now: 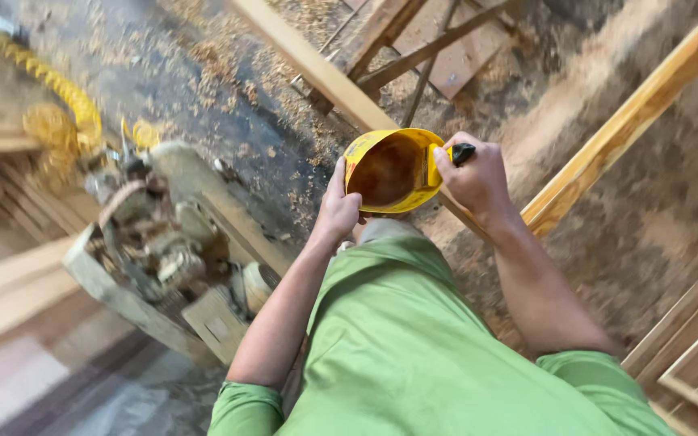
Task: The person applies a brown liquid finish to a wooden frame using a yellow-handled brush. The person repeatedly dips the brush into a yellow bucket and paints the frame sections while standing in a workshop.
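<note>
A yellow open can (pixel 391 171) with brown liquid inside is held in front of my green shirt. My left hand (pixel 338 208) presses against the can's left side and steadies it. My right hand (pixel 473 178) is closed around a yellow handle with a black end (pixel 462 152) that reaches down into the can at its right rim; what is at the handle's lower end is hidden. Both hands are above a long wooden plank (pixel 317 71).
A grey machine (pixel 171 242) with a yellow coiled hose (pixel 58 89) stands at the left. Sawdust and shavings cover the floor (pixel 228 73). Wooden frame pieces (pixel 632 121) lie at the right, and a wooden pallet (pixel 438 40) at the top.
</note>
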